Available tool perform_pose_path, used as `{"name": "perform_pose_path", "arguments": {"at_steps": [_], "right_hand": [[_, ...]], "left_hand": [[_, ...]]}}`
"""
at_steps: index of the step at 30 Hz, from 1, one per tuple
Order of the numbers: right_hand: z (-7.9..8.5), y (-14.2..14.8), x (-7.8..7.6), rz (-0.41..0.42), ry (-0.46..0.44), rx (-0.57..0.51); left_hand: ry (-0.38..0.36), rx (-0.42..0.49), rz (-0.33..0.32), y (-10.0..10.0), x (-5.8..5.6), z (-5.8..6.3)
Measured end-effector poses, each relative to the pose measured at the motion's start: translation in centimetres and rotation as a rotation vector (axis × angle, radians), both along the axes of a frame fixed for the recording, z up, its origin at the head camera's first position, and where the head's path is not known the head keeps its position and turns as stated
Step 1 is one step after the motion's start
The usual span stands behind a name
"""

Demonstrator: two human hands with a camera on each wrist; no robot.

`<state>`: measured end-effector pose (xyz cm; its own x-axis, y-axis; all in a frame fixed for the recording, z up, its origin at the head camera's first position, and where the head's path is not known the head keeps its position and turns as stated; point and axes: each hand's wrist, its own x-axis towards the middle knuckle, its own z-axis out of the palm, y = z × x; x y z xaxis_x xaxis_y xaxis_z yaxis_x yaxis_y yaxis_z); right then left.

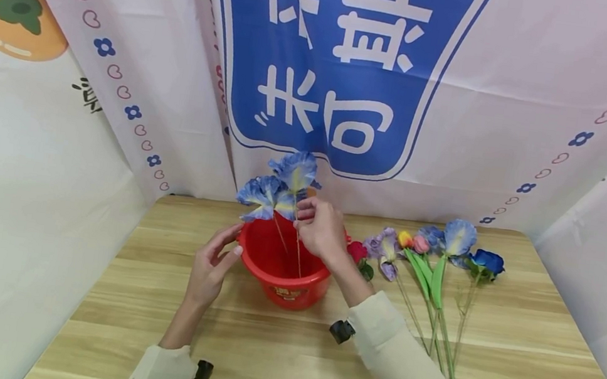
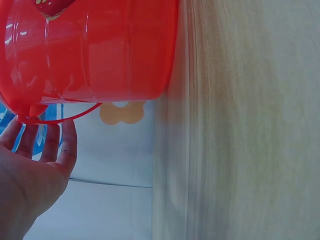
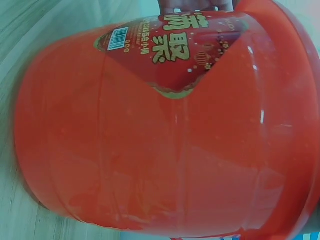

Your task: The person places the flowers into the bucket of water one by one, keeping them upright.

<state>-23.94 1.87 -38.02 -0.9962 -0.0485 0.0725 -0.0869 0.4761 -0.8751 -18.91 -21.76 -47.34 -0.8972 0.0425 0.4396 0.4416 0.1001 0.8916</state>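
Right hand [image 1: 322, 228] pinches a blue flower [image 1: 297, 172], seemingly placing it — left hand [image 1: 212, 265], fingers apart, touches red bucket [image 1: 311, 295]; release looks due.

Left arm: forearm [image 1: 180, 325] slants up and slightly right in head view. Left hand [image 1: 209, 271]: thumb [image 1: 229, 259] apart from fingers; four fingers [image 2: 50, 144] spread, bent only slightly, palm side visible in left wrist view. Right arm: sleeve [image 1: 407, 366] slants up and left from lower right, wrist bare. Right hand [image 1: 322, 228]: fingers curled in pinch. Hands apart, right farther forward.
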Motion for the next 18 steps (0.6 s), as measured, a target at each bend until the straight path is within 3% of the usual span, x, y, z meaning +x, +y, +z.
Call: {"name": "perform_pose_path", "arguments": {"at_steps": [7, 18], "right_hand": [[0.0, 0.0, 0.5, 0.016, -0.023, 0.062], [0.9, 0.5, 1.6, 0.077, -0.047, 0.028]], "left_hand": [[-0.011, 0.004, 0.014, 0.0, 0.3, -0.1], [-0.023, 0.006, 0.025, 0.1, 0.1, 0.1]]}}
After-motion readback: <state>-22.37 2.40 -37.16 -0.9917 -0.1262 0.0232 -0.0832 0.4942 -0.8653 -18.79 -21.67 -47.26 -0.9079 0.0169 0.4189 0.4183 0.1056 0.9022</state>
